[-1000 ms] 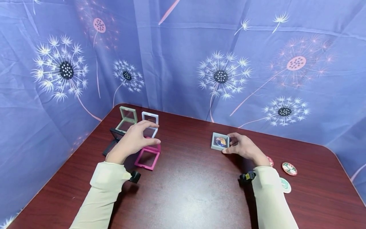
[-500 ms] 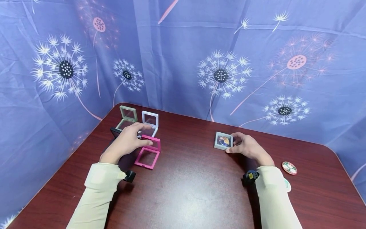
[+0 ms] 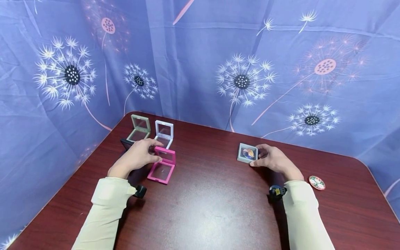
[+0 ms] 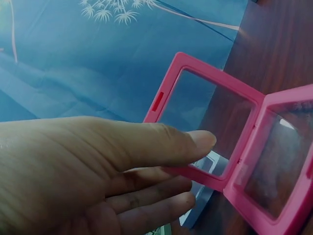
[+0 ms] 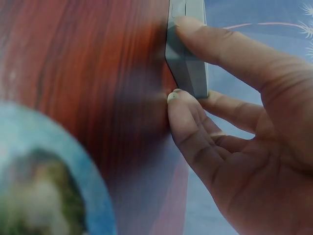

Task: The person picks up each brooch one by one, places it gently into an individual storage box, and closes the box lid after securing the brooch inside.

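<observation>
At the right, my right hand (image 3: 275,159) pinches a closed grey square display frame (image 3: 248,153) by its right side, thumb at the near corner and fingers behind. The frame lies on the table with a round, colourful picture disc (image 3: 249,153) visible inside. In the right wrist view the thumb (image 5: 210,39) lies along the grey edge. My left hand (image 3: 135,156) hovers by an open pink display frame (image 3: 161,172), thumb and fingers apart. The left wrist view has the thumb (image 4: 166,144) crossing in front of its raised pink lid (image 4: 212,73), other fingers behind.
Behind the left hand stand an open green frame (image 3: 140,124), an open white frame (image 3: 164,130) and a partly hidden black frame (image 3: 126,143). A red-rimmed disc (image 3: 317,182) lies far right; a blue disc (image 5: 44,186) lies below the right wrist. A dandelion-print curtain (image 3: 200,62) borders the table.
My right hand has slid the grey frame to the right along the table. My left hand has drawn back left and slightly down, while the pink frame has stayed put.
</observation>
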`<state>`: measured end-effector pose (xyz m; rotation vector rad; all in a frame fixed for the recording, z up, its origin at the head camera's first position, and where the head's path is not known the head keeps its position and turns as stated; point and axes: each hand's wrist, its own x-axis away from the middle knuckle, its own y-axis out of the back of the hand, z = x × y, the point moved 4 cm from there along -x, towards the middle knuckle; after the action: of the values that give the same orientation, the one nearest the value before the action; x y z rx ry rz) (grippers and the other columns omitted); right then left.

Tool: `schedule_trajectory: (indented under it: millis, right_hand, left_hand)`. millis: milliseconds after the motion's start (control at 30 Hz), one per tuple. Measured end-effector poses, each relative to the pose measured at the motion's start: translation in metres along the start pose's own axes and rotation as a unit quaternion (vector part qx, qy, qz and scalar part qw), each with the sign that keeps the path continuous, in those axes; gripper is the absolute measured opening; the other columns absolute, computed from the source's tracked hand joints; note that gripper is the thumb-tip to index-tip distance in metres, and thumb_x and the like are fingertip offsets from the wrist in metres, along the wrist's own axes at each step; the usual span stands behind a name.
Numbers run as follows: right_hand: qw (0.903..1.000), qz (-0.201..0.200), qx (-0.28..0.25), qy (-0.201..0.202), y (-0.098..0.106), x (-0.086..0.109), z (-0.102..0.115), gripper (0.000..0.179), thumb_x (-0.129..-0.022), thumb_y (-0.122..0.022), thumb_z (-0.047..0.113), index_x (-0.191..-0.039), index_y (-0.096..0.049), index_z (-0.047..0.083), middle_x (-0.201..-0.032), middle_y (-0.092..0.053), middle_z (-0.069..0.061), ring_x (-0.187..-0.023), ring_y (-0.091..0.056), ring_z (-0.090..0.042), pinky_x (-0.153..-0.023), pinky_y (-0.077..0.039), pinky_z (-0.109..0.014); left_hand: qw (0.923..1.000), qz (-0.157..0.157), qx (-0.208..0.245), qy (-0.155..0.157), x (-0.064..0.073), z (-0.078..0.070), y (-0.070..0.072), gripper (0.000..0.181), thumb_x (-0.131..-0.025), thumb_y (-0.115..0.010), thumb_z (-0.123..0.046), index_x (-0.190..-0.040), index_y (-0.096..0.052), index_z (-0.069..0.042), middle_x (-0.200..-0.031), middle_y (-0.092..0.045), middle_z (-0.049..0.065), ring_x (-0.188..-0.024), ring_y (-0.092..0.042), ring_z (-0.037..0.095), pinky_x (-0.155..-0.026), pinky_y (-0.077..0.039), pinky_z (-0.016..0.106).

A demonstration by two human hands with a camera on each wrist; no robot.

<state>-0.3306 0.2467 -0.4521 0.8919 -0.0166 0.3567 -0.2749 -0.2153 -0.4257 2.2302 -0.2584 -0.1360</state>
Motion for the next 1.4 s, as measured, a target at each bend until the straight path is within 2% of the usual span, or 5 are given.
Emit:
schedule_trajectory:
  millis: [433, 633, 900, 1200, 1400]
  right_hand:
    - [1.0000, -0.007, -0.003, -0.005, 0.005, 0.002, -0.008, 0.079, -0.083, -0.092, 0.025, -0.143, -0.052, -0.008, -0.109, -0.070, -0.021, -0.097, -0.065, -0.030, -0.084, -0.048, -0.040]
    - [0.9998, -0.001, -0.008, -0.019, 0.008, 0.004, -0.011, 0.082, -0.085, -0.091, 0.026, -0.147, -0.050, -0.007, -0.114, -0.069, -0.023, -0.102, -0.064, -0.033, -0.087, -0.048, -0.041]
    - [0.9996, 0.005, -0.014, -0.024, 0.010, 0.005, -0.013, 0.084, -0.085, -0.092, 0.027, -0.147, -0.049, -0.008, -0.116, -0.069, -0.023, -0.103, -0.063, -0.032, -0.088, -0.048, -0.042]
    - [0.9995, 0.008, 0.028, -0.010, 0.017, 0.004, -0.018, 0.084, -0.085, -0.090, 0.031, -0.145, -0.049, -0.010, -0.113, -0.070, -0.022, -0.102, -0.065, -0.033, -0.088, -0.051, -0.046]
    - [0.9994, 0.008, 0.028, -0.018, 0.019, 0.004, -0.020, 0.084, -0.086, -0.090, 0.030, -0.146, -0.049, -0.010, -0.114, -0.070, -0.025, -0.104, -0.065, -0.036, -0.090, -0.051, -0.048]
  left_hand:
    - [0.9988, 0.046, -0.001, 0.014, -0.001, 0.006, -0.007, 0.034, -0.084, -0.088, -0.006, -0.112, -0.071, 0.004, -0.088, -0.074, 0.005, -0.076, -0.066, 0.017, -0.072, -0.055, 0.037]
    - [0.9974, 0.069, 0.012, 0.015, 0.001, 0.007, -0.010, 0.027, -0.081, -0.090, -0.004, -0.099, -0.071, 0.001, -0.086, -0.073, 0.005, -0.079, -0.067, 0.018, -0.073, -0.055, 0.036]
    - [0.9935, 0.095, 0.035, 0.053, 0.006, 0.010, -0.011, 0.055, -0.072, -0.098, -0.014, -0.113, -0.066, 0.003, -0.097, -0.070, 0.010, -0.093, -0.065, 0.025, -0.080, -0.055, 0.040]
    - [0.9926, 0.108, 0.039, 0.040, 0.017, 0.009, -0.013, 0.070, -0.066, -0.102, -0.014, -0.122, -0.064, 0.003, -0.106, -0.062, 0.011, -0.097, -0.062, 0.026, -0.076, -0.053, 0.036]
    - [0.9895, 0.125, 0.050, 0.054, 0.022, 0.010, -0.013, 0.075, -0.066, -0.102, -0.016, -0.127, -0.062, 0.003, -0.115, -0.056, 0.013, -0.102, -0.060, 0.028, -0.077, -0.054, 0.037]
